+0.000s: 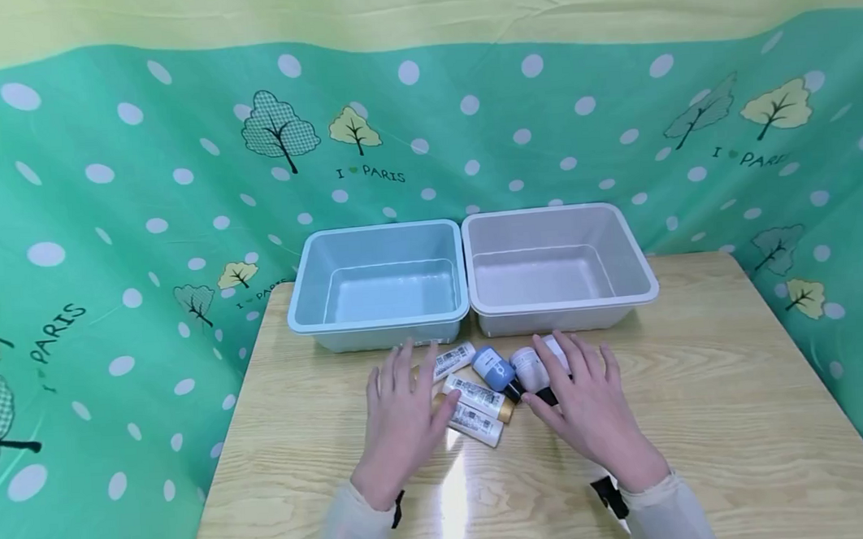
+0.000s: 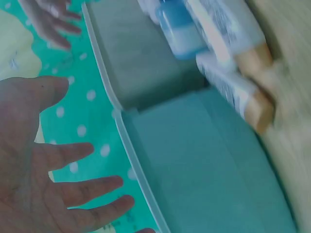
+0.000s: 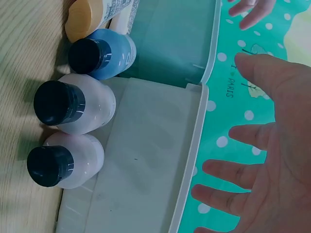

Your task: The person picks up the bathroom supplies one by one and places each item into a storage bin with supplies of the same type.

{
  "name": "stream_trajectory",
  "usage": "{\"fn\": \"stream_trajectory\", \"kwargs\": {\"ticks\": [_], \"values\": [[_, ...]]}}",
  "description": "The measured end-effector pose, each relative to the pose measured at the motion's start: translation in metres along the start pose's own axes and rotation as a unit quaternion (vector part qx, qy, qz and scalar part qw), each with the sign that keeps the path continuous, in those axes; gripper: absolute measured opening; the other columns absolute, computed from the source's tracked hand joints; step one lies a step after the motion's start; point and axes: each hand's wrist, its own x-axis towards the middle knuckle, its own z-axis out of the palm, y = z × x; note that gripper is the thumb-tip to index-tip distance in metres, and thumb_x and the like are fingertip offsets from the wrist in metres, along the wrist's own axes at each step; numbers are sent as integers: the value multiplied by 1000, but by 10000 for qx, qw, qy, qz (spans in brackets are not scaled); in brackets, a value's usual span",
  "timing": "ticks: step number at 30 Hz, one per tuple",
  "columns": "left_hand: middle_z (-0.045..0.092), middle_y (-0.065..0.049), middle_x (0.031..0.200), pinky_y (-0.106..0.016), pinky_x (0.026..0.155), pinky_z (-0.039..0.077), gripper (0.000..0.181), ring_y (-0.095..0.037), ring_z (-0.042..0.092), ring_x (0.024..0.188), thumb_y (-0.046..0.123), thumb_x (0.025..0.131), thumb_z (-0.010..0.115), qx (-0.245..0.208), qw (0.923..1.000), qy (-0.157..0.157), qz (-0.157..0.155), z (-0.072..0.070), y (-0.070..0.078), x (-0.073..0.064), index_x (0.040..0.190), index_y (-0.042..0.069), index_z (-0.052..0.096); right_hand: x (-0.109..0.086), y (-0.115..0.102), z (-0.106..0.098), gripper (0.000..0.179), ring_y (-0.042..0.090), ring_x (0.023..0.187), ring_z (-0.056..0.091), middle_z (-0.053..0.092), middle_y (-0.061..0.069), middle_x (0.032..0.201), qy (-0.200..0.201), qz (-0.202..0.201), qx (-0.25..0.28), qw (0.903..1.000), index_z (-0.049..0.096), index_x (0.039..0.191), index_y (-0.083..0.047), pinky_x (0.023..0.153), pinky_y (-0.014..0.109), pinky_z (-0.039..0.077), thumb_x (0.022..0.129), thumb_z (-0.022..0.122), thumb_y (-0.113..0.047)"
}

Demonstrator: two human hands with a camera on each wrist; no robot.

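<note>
My left hand (image 1: 403, 417) hovers with spread fingers over the left end of a group of small containers, holding nothing. Under and beside it lie white tubes with printed labels and gold caps, among them one tube (image 1: 479, 396) in the middle. A blue bottle (image 1: 494, 367) with a black cap lies to their right. My right hand (image 1: 592, 407), fingers also spread, is over two pale bottles with black caps; one pale bottle (image 3: 87, 103) and the other pale bottle (image 3: 82, 160) show fully in the right wrist view. Its palm is bare there.
Behind the containers stand a light blue bin (image 1: 389, 296) on the left and a pale grey-lilac bin (image 1: 549, 279) on the right, side by side with rims touching. They sit at the back of the wooden table (image 1: 732, 416). A green dotted curtain (image 1: 468, 137) hangs behind and at the sides.
</note>
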Motion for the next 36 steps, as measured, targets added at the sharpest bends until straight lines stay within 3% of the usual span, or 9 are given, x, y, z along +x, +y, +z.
{"fn": "stream_trajectory", "kwargs": {"ticks": [5, 11, 14, 20, 24, 28, 33, 36], "values": [[38, -28, 149, -64, 103, 37, 69, -47, 37, 134, 48, 99, 57, -24, 9982, 580, -132, -9, -25, 6, 152, 7, 40, 0, 1, 2, 81, 45, 133, 38, 40, 24, 147, 12, 29, 94, 10000, 40, 152, -10, 104, 74, 22, 100, 25, -69], [42, -31, 144, -63, 92, 47, 66, -50, 43, 128, 42, 98, 61, -6, 9955, 916, -234, -18, -58, 12, 147, 1, 44, 1, 2, 2, 75, 44, 130, 42, 44, 23, 144, -87, 37, 87, 9999, 38, 153, -10, 104, 74, 23, 96, 58, -54], [45, -33, 141, -63, 90, 49, 63, -51, 47, 124, 37, 98, 64, -94, 9930, 1142, -285, -23, -75, 16, 145, -2, 46, 1, 3, 3, 76, 44, 127, 45, 47, 24, 142, -71, 40, 124, 9999, 39, 153, -9, 104, 73, 24, 92, 67, -46], [48, -33, 137, -64, 83, 51, 55, -52, 47, 122, 30, 99, 65, -362, 9852, 1490, -773, -29, -114, 26, 141, -4, 50, -3, 7, 7, 75, 43, 121, 50, 53, 25, 133, 158, 115, 349, 9992, 44, 148, -3, 103, 71, 26, 88, 73, -39], [45, -33, 139, -65, 84, 48, 52, -52, 44, 123, 27, 101, 62, -603, 9788, 1448, -1318, -32, -138, 32, 140, -5, 49, -7, 12, 11, 71, 43, 118, 51, 56, 25, 130, 232, 166, 397, 9988, 46, 146, -2, 101, 71, 28, 93, 68, -44], [42, -31, 142, -65, 95, 41, 55, -51, 41, 126, 28, 102, 59, -1069, 9710, 1228, -1752, -33, -156, 36, 143, -5, 46, -11, 18, 15, 69, 43, 116, 53, 57, 25, 128, 236, 218, 348, 9989, 47, 145, -1, 99, 71, 30, 97, 60, -49], [42, -30, 143, -64, 101, 36, 58, -49, 39, 129, 32, 103, 57, -1617, 9600, 1083, -2012, -29, -169, 39, 145, -4, 44, -15, 23, 18, 66, 43, 115, 54, 58, 25, 126, 170, 279, 296, 9990, 48, 144, -1, 98, 70, 33, 95, 65, -42], [46, -30, 140, -60, 97, 43, 56, -47, 45, 125, 31, 103, 55, -2026, 9498, 1092, -2120, -26, -174, 40, 145, -5, 45, -16, 23, 19, 66, 43, 115, 54, 58, 24, 126, 67, 353, 277, 9990, 47, 144, -1, 98, 69, 33, 93, 69, -39]]}}
